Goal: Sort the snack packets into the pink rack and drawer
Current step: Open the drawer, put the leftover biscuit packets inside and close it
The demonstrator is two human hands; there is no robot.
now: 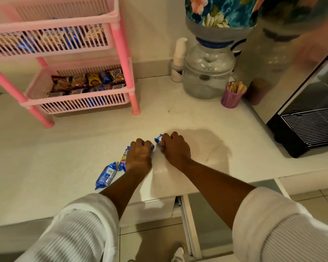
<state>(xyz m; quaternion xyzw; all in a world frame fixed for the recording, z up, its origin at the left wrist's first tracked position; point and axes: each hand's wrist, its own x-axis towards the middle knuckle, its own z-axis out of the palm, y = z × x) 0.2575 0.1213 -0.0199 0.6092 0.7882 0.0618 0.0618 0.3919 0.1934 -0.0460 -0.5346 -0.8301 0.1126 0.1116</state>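
On the white counter my left hand is closed over a blue biscuit packet that sticks out to its left. My right hand grips a second blue packet, only its end showing. A third blue packet lies loose beside my left forearm. The pink rack stands at the back left; its middle and lower baskets hold several snack packets. Below the counter edge a white drawer stands pulled out on the right.
A water dispenser jar with a floral-covered bottle stands at the back, a small white bottle to its left. A purple cup of wooden sticks sits near a black and silver machine at right. Tiled floor lies below.
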